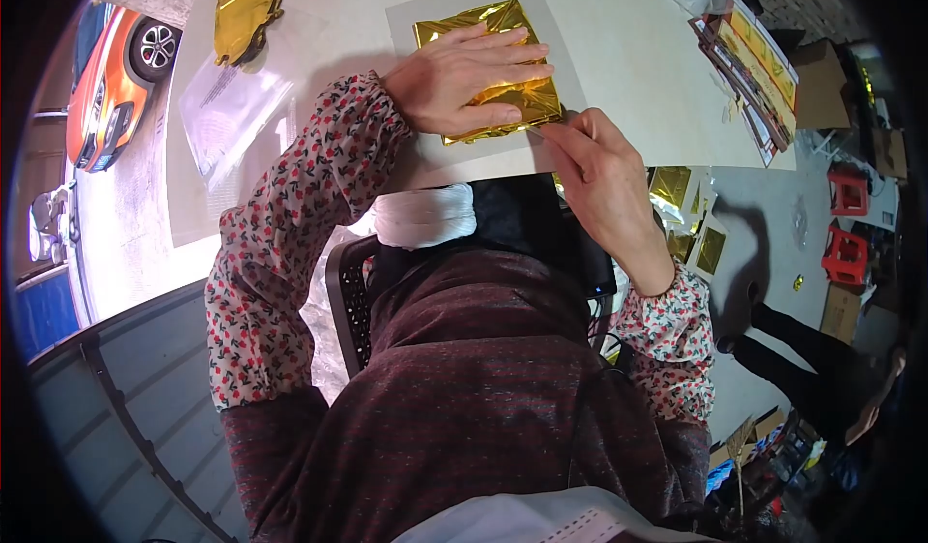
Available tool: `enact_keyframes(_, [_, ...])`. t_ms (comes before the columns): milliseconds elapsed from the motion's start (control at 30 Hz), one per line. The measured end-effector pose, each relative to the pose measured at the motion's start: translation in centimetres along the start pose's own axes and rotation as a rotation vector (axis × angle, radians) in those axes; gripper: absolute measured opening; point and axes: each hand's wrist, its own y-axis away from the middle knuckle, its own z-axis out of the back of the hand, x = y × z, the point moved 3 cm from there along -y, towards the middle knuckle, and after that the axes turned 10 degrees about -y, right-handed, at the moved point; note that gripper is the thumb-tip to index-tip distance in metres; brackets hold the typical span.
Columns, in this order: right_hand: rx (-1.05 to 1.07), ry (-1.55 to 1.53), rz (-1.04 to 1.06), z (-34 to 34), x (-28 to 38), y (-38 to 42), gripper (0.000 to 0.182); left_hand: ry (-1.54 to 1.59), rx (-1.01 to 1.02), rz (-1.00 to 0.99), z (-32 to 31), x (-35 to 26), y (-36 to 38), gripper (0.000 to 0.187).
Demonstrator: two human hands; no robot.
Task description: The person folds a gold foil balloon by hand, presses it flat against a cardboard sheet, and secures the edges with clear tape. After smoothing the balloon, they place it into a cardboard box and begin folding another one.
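A square of shiny, wrinkled gold foil [493,17] lies on a grey sheet [559,30] at the near edge of the pale table [338,11]. My left hand [469,79] rests flat on top of the foil, its fingers stretched out and slightly spread. At the foil's near right corner is my right hand [601,168], with thumb and fingers pinched together. Something thin and pale shows at those fingertips, too small to name, and the fingers partly hide the corner.
More gold foil [247,6] lies at the table's far left, beside a clear plastic bag [237,108]. Printed card pieces [749,74] are piled at the right. Gold squares [710,250] sit below the table's right edge. Red stools [847,255] and a person [812,359] are farther right.
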Motion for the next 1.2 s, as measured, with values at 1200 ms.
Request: enact_keyframes(1200, [0.021,-0.115,0.026,1.3,-0.1,-0.6,0.022,-0.005,-0.004,-0.015,-0.3,0.3,0.0,0.055])
